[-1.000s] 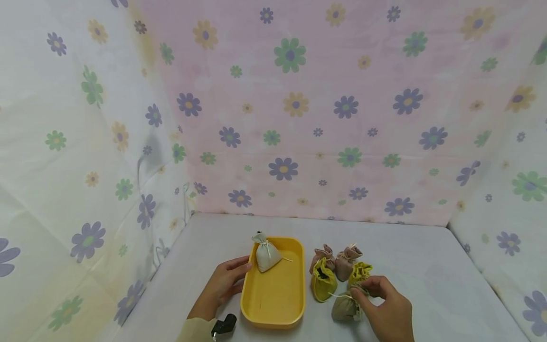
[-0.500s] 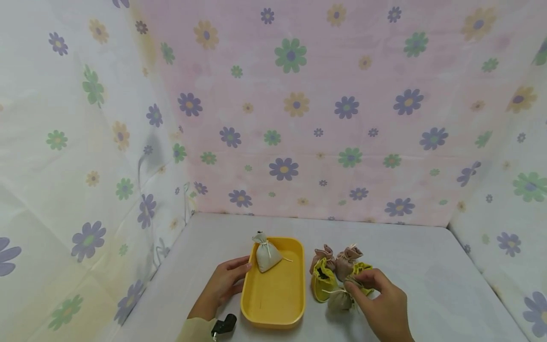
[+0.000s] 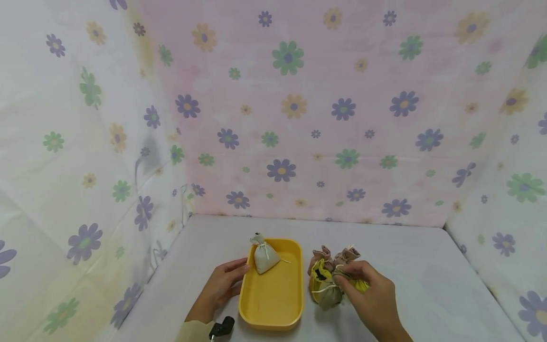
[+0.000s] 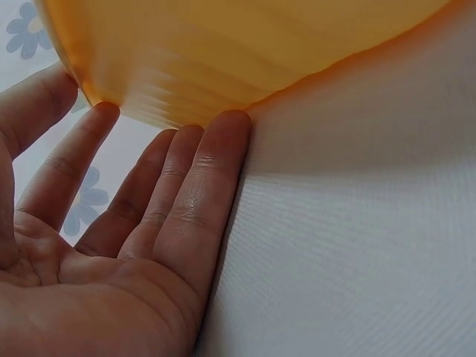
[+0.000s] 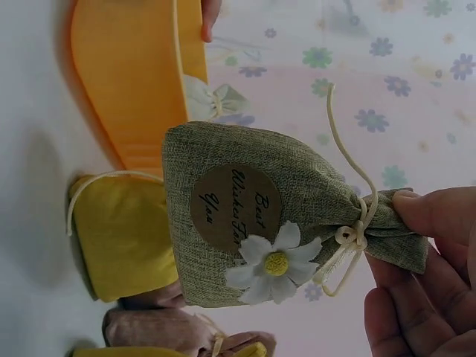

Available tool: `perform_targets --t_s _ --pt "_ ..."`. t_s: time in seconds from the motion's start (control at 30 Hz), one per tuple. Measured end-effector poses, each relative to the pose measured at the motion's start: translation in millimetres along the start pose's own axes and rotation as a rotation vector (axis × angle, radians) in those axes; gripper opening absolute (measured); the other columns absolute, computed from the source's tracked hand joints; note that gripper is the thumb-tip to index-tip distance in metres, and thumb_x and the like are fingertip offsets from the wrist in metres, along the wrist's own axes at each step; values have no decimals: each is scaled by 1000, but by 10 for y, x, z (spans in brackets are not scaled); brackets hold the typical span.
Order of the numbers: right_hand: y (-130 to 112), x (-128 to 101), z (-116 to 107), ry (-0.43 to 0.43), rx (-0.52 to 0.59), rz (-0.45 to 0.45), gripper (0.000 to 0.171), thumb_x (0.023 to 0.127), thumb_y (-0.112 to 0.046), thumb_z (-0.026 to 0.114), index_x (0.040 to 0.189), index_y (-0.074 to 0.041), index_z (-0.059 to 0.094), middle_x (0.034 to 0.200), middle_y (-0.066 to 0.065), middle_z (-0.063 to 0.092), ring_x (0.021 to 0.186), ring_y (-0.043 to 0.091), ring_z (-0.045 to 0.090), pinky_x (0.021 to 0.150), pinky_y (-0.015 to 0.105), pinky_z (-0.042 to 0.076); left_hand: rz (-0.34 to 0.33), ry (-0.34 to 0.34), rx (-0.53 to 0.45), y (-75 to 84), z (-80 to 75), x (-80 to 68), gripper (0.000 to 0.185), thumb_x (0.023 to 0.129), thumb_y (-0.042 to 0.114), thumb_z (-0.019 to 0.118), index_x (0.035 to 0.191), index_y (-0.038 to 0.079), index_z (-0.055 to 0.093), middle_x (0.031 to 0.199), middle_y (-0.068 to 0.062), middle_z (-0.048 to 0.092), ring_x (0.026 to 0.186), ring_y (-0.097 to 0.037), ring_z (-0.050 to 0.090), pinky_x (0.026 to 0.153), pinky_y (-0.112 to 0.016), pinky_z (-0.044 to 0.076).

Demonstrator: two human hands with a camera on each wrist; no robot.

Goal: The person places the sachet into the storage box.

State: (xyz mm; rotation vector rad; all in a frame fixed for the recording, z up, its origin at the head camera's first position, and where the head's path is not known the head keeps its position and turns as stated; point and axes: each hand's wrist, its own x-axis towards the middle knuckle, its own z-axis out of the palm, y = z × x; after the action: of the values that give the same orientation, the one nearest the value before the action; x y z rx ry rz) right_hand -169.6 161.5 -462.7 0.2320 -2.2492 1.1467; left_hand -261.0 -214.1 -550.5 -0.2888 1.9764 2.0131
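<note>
My right hand (image 3: 373, 292) pinches the gathered neck of a grey-green drawstring pouch (image 5: 245, 186) between thumb and fingers. In the right wrist view this pouch shows a round "Best Wishes For You" label, a white cloth flower and a cream cord, and it hangs clear of the table. My left hand (image 3: 224, 285) touches the left side of a yellow tray (image 3: 273, 304); in the left wrist view its straight fingertips (image 4: 227, 134) rest against the tray's wall. Inside the tray, a pale grey pouch (image 3: 266, 259) leans on the far left corner.
Behind the held pouch stand a yellow pouch (image 3: 318, 273), two dusky pink pouches (image 3: 320, 256) and a second yellow pouch (image 3: 362, 285), partly hidden by the right hand. A small black object (image 3: 222, 327) is at the left wrist. Flowered cloth walls enclose the white table (image 3: 410, 266).
My right hand has lifted the grey-green pouch off the table and carried it left, in front of the yellow pouch. The left hand and tray keep their places; the head view has shifted slightly.
</note>
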Motion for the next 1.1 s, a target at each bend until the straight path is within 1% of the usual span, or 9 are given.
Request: perform_targets --t_s 0.2,0.37,0.47,0.57,0.67,0.77,0.83,1.0,1.1 --pt "-61 78 33 -11 46 -62 28 78 -13 92 94 -24 71 93 -17 74 82 3 72 72 16 59 3 -12 -6 -10 -3 10 62 95 40 76 147 11 59 149 -15 59 119 -22 69 91 -41 62" --pt "-119 169 52 -27 86 -131 27 80 -10 90 96 -22 72 94 -13 74 81 4 73 69 15 59 3 -15 -20 -10 6 17 63 94 40 77 147 11 59 148 -14 60 118 -21 70 91 -40 62" --pt "-161 207 67 -31 106 -155 26 80 -9 90 96 -20 72 95 -12 74 81 5 73 71 15 59 8 -20 -24 -8 14 17 63 93 40 77 146 10 60 148 -15 60 119 -22 69 91 -41 62" --pt "-191 230 105 -34 130 -152 25 81 -8 89 95 -19 72 96 -12 76 85 6 74 77 16 60 14 -21 -28 -6 19 11 62 94 39 77 146 10 60 148 -15 60 120 -22 69 91 -41 62" --pt "-225 251 152 -31 118 -148 23 81 -10 89 95 -20 73 95 -15 76 88 6 73 80 20 60 22 -20 -32 1 20 0 62 94 38 77 146 9 60 148 -15 60 120 -23 69 90 -42 63" --pt "-266 277 187 -27 103 -149 22 82 -12 89 93 -22 73 93 -16 77 87 6 70 77 25 59 22 -17 -33 -2 23 -3 62 94 37 77 146 9 59 147 -15 60 120 -23 69 90 -42 63" --pt "-295 294 203 -36 126 -137 21 83 -12 88 92 -23 73 93 -16 77 87 6 70 73 27 57 22 -14 -32 -7 22 1 61 94 37 77 146 9 60 147 -15 61 119 -23 69 90 -42 63" --pt "-356 339 240 -78 235 -75 20 84 -10 87 90 -23 73 95 -13 78 89 8 73 70 22 61 24 4 -20 -24 19 10 60 93 38 78 144 11 62 145 -13 63 117 -21 70 89 -41 63" --pt "-373 369 265 -95 252 -55 20 84 -11 87 91 -23 73 96 -12 78 86 8 74 70 23 63 25 21 -12 -25 20 2 62 92 40 79 143 11 63 145 -13 63 117 -21 70 89 -40 63"
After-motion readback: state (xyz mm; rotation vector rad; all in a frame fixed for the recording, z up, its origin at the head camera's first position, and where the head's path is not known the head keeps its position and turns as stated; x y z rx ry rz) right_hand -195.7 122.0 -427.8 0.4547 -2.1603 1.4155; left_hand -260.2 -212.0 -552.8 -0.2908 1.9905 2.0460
